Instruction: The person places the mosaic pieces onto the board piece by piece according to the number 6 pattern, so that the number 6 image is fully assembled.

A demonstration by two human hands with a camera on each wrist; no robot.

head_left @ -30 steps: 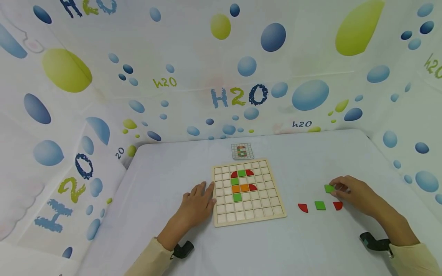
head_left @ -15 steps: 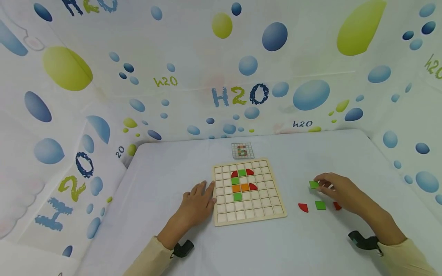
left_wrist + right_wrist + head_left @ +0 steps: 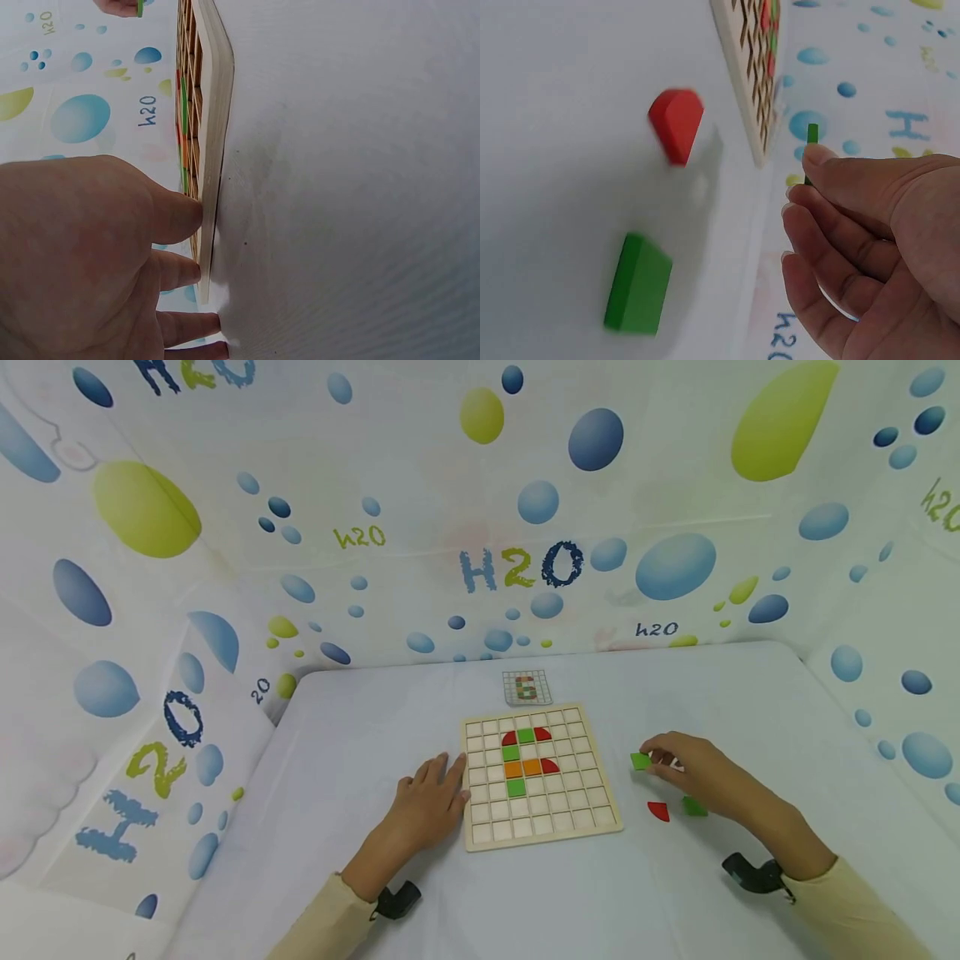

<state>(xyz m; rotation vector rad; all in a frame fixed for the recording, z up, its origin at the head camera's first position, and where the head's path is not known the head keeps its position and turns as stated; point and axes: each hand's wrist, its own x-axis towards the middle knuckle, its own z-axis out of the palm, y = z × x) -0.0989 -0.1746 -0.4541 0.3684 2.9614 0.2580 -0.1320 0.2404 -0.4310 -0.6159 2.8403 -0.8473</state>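
My right hand (image 3: pixel 688 767) pinches a green square tile (image 3: pixel 640 762) between thumb and fingers, above the table to the right of the wooden grid board (image 3: pixel 570 820). In the right wrist view the tile stands edge-on at the fingertips. My left hand (image 3: pixel 429 806) rests with fingers spread at the board's left edge; the left wrist view has its thumb and a finger touching the frame. Red quarter-round, green and orange tiles, among them an orange tile (image 3: pixel 513 769), sit in the board's cells. Below the right hand lie a red quarter-round tile (image 3: pixel 657 812) and another green tile (image 3: pixel 694 807), partly covered.
Behind the board lies a small pattern card (image 3: pixel 527 688) with a gridded coloured figure. A white cloth (image 3: pixel 360 727) covers the table, and a printed curtain (image 3: pixel 420 468) with blue and green drops hangs behind and at the sides.
My right hand has moved left towards the board with the green tile. It now hides the red tile that lay furthest right. The left hand stays at the board's edge.
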